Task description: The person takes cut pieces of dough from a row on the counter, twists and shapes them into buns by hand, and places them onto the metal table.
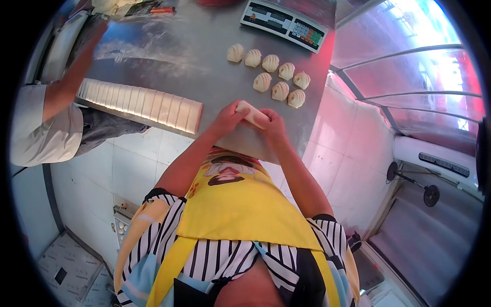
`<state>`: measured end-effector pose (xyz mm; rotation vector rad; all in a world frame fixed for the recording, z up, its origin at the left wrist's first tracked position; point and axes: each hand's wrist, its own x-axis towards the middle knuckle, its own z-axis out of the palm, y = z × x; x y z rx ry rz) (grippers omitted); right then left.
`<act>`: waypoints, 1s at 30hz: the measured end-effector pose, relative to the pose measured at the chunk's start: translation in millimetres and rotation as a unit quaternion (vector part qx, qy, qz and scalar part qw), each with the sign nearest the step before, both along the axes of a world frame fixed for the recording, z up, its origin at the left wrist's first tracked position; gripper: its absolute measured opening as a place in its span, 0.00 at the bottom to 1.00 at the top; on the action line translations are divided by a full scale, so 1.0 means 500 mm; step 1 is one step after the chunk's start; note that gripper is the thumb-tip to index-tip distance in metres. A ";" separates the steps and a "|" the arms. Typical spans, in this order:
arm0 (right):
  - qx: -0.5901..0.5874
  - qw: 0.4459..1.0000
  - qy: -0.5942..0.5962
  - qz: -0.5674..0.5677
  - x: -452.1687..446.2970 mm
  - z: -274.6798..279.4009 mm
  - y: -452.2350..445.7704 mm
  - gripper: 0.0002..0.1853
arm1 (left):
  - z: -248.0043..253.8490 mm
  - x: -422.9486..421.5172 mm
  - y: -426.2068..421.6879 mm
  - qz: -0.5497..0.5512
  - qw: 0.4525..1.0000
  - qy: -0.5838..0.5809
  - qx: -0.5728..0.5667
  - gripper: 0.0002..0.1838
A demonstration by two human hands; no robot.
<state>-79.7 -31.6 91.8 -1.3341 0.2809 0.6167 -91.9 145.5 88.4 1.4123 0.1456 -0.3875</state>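
A pale piece of dough [252, 115] is stretched between my two hands, just above the metal table near its front edge. My left hand [228, 117] grips its left end, fingers closed on it. At the other end my right hand [272, 123] pinches the dough. To the left lies a long row of cut dough slices [143, 104], side by side along the table edge. Beyond my hands, several shaped dough buns [270, 63] with ridged tops sit in two rows.
A digital scale [284, 24] stands at the far right of the metal table [204, 66]. On the left, a co-worker's arm [76, 69] reaches over the table. Flour dusts the surface there. An orange-handled tool [162, 9] lies at the far edge.
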 end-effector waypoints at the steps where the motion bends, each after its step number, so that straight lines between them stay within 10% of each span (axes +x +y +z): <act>1: -0.062 0.997 -0.044 0.017 -0.003 0.005 -0.001 0.20 | -0.011 0.001 -0.005 0.020 0.999 0.032 -0.026 0.19; 4: -0.299 0.810 -0.492 0.113 -0.004 0.022 -0.004 0.21 | -0.015 0.004 0.002 0.038 0.971 0.144 -0.187 0.19; 7: -0.347 0.728 -0.563 0.178 0.001 0.031 -0.023 0.21 | -0.019 0.005 0.016 0.017 0.932 0.245 -0.267 0.17; 10: -0.396 0.741 -0.493 0.225 0.010 0.031 -0.039 0.19 | -0.009 0.010 0.010 -0.044 0.979 0.170 -0.102 0.13; 12: -0.231 0.947 -0.143 0.174 0.008 0.013 -0.039 0.18 | -0.006 0.012 -0.007 -0.076 0.991 -0.009 0.107 0.11; 14: -0.074 0.989 0.052 0.119 0.002 0.002 -0.041 0.18 | -0.013 0.013 -0.021 -0.074 0.904 -0.250 0.338 0.10; 16: 0.040 0.994 0.062 0.081 -0.020 0.024 -0.036 0.19 | -0.012 0.014 -0.016 -0.027 0.952 -0.167 0.255 0.11; 19: -0.153 0.916 -0.258 0.265 -0.028 0.070 -0.042 0.19 | -0.020 0.023 -0.010 0.035 0.990 -0.006 0.137 0.11; 22: -0.214 0.893 -0.301 0.259 -0.021 0.068 -0.040 0.19 | -0.035 0.030 -0.007 -0.017 0.989 0.044 0.141 0.09; 26: -0.207 0.952 -0.152 0.168 0.034 0.076 -0.035 0.15 | -0.016 0.005 -0.051 -0.108 0.925 -0.159 0.326 0.09; 30: -0.019 0.997 0.053 0.055 0.048 0.002 -0.047 0.12 | 0.006 -0.016 -0.066 -0.069 0.931 -0.259 0.250 0.07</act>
